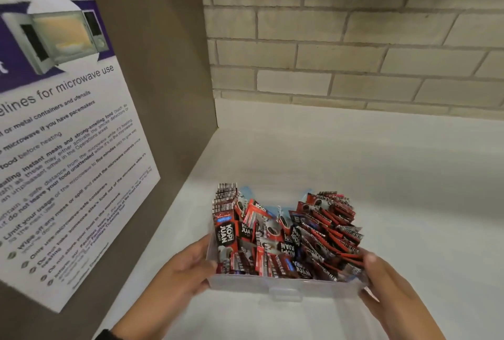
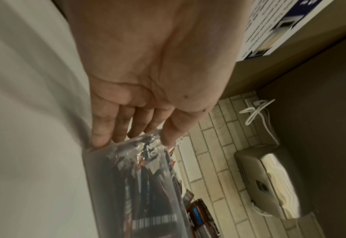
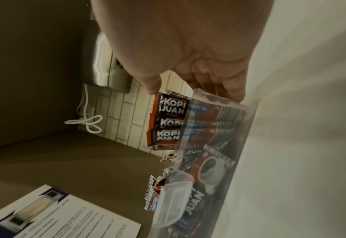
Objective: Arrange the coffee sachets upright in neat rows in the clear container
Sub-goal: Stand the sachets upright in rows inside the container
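Our left hand (image 1: 181,271) and right hand (image 1: 387,282) grip the clear container (image 1: 283,286) at its two ends; jumbled coffee sachets (image 1: 286,233) lie between our hands.

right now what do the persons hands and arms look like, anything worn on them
Both hands are bare: no gloves or rings show on the left hand or the right hand. The forearms are uncovered as far as the head view reaches. A dark edge, perhaps a strap or cuff, sits at the left wrist. Fingers carry no markings.
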The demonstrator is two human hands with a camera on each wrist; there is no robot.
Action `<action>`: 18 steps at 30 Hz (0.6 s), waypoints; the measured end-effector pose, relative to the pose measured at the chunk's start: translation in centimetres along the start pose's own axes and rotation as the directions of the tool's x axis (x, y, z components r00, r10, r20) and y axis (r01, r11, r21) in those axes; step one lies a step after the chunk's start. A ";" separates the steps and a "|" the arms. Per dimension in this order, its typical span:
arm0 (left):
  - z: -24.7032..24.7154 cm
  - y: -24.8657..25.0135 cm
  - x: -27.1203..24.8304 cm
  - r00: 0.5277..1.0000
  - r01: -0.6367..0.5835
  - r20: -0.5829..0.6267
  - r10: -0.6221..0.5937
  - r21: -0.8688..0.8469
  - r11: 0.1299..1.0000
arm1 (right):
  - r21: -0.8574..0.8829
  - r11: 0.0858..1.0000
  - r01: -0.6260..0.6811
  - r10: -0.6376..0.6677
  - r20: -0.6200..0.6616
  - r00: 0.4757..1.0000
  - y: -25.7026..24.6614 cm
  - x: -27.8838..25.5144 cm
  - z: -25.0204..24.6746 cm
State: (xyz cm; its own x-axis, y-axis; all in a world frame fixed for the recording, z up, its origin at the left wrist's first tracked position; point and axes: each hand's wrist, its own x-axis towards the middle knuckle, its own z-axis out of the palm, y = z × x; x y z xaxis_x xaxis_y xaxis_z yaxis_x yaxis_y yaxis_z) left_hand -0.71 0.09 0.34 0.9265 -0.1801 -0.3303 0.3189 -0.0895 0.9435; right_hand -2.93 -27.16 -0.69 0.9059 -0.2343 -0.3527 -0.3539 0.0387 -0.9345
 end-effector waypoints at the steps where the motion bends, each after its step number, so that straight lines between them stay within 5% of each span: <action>1: 0.0 -0.2 -0.4 1.000 -0.004 -0.016 0.004 -0.004 1.000 | -0.003 1.000 -0.005 0.005 0.039 0.999 -0.1 -0.4 -0.3; 4: -0.5 -1.0 -1.2 0.978 -0.059 -0.197 0.061 0.016 0.998 | -0.073 0.994 0.082 -0.076 0.085 0.993 -1.3 -1.1 -1.8; 6: -1.2 -1.1 -1.6 0.934 -0.125 -0.323 0.152 0.101 0.987 | -0.203 0.948 0.247 -0.242 0.052 0.969 -3.4 -1.4 -3.0; 8: -1.8 -0.5 -2.2 0.884 -0.191 -0.392 0.255 0.197 0.962 | -0.366 0.808 0.462 -0.466 0.083 0.881 -6.4 -1.6 -3.6; 11: -2.3 1.0 -3.1 0.834 -0.260 -0.423 0.355 0.266 0.928 | -0.463 0.523 0.716 -0.613 0.378 0.693 -10.8 -2.1 -1.6; 13: -2.6 1.7 -3.3 0.835 -0.284 -0.395 0.384 0.288 0.915 | -0.434 0.324 0.841 -0.479 0.691 0.542 -12.4 -2.4 1.6; 15: -3.0 2.0 -3.1 0.852 -0.296 -0.342 0.396 0.310 0.903 | -0.410 0.134 0.902 -0.179 0.885 0.429 -12.8 -2.3 5.3; 18: -3.6 1.9 -2.3 0.892 -0.269 -0.248 0.378 0.383 0.884 | -0.353 -0.174 0.919 0.217 0.897 0.385 -12.6 -1.4 10.4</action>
State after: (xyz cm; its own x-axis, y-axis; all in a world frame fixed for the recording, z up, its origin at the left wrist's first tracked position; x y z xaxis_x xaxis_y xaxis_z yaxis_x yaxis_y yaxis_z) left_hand -1.52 3.81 2.94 0.9965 0.0481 0.0686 -0.0432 -0.4057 0.9130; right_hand 2.69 -17.22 11.12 0.4809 0.7896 -0.3812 0.8125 -0.5647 -0.1447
